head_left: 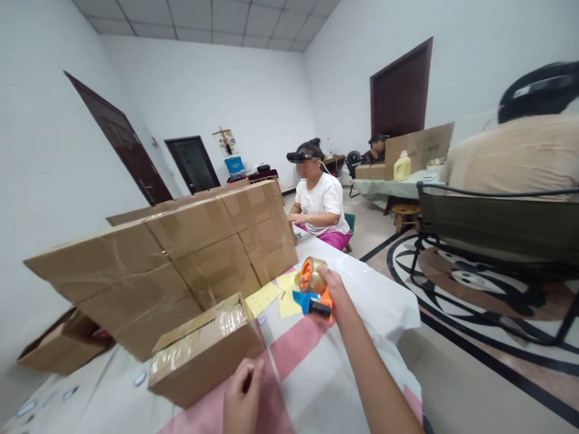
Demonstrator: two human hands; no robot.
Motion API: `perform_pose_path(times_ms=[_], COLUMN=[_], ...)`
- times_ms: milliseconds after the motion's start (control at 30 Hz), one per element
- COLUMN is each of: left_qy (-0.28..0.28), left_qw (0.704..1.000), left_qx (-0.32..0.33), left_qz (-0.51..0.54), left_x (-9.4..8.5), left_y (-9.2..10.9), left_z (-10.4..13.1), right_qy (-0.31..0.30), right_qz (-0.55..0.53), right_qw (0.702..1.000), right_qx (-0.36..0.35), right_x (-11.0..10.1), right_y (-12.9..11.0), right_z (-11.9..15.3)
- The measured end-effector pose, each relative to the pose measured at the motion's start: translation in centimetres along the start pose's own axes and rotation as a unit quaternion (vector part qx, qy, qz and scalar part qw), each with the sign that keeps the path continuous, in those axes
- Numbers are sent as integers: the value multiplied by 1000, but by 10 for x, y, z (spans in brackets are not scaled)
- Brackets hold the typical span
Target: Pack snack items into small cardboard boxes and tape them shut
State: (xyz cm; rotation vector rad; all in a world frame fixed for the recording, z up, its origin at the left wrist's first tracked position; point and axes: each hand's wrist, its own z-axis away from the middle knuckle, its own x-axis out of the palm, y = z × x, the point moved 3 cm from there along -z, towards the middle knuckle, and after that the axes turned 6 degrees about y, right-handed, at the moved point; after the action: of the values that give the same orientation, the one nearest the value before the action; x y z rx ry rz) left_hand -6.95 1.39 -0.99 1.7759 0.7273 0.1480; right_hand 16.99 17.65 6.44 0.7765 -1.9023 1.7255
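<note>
My right hand (332, 289) grips a tape dispenser (314, 292) with an orange and blue frame and a roll of tape, held above the table. My left hand (245, 392) is curled, fingers closed with nothing visible in them, beside the near side of a cardboard box (208, 349). Clear tape covers parts of the box's top, and a dark slot shows between its flaps. Yellow paper sheets (271, 298) lie on the table behind the dispenser.
Tall cardboard panels (212, 241) stand behind the box. The table has a white and pink cloth (316, 374). An open carton (63, 346) is at the left. A person in white (322, 199) sits beyond; another in beige (515, 154) sits right on a chair.
</note>
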Motion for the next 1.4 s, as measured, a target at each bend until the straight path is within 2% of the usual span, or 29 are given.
perform_pose_path(times_ms=[67, 133, 233, 300, 400, 433, 500, 567, 600, 633, 700, 733, 800, 867, 967, 1033, 1100, 1167, 1233, 1333, 1400], left_qy=[31, 58, 69, 67, 62, 55, 35, 21, 23, 27, 27, 19, -8, -26, -50, -68, -49, 13, 72, 104, 105], left_qw=[999, 998, 994, 992, 992, 992, 994, 996, 996, 997, 998, 999, 1000, 999, 998, 996, 997, 998, 992, 971, 956], left_qx=[13, -10, -60, -79, -96, -100, -101, -89, -81, -71, -50, -35, 1, 25, 0, -42, -59, -28, 34, 128, 182], left_qz=[17, 27, 60, 79, 62, 50, 28, 16, 12, 9, -4, -13, -29, -39, -39, -31, -31, -54, -98, -176, -205], left_x=[-6, -11, -17, -23, -37, -42, -52, -59, -62, -64, -67, -68, -69, -70, -72, -76, -86, -103, -124, -152, -168], left_y=[15, 22, 20, 17, 12, 11, 11, 14, 17, 20, 26, 29, 34, 37, 35, 31, 29, 29, 31, 30, 21], left_z=[-3, -1, 5, 7, 2, -1, -6, -10, -11, -11, -10, -9, -7, -5, -5, -7, -13, -24, -42, -83, -112], right_qy=[-31, -70, -97, -99, -74, -47, 20, 25, -24, -103, -255, -300, -341, -350, -353, -330, -301, -281, -270, -271, -285], right_qz=[84, 162, 227, 257, 309, 334, 423, 517, 542, 541, 512, 507, 514, 523, 520, 511, 499, 491, 486, 467, 467], right_qw=[995, 979, 958, 948, 936, 931, 904, 854, 835, 828, 815, 803, 779, 767, 767, 780, 796, 808, 818, 836, 834], right_qx=[51, 97, 144, 160, 154, 137, 57, -53, -94, -105, -91, -93, -111, -124, -127, -144, -163, -166, -149, -96, -66], right_x=[2, 6, 8, 6, 2, 2, 8, 29, 46, 64, 101, 116, 139, 151, 155, 153, 151, 150, 152, 165, 180], right_y=[23, 46, 69, 74, 64, 56, 34, 11, 4, 2, 5, 10, 23, 39, 58, 61, 58, 54, 51, 53, 61], right_z=[-1, -1, -1, -2, -2, -1, 5, 21, 33, 47, 79, 92, 112, 120, 119, 113, 105, 98, 90, 76, 64])
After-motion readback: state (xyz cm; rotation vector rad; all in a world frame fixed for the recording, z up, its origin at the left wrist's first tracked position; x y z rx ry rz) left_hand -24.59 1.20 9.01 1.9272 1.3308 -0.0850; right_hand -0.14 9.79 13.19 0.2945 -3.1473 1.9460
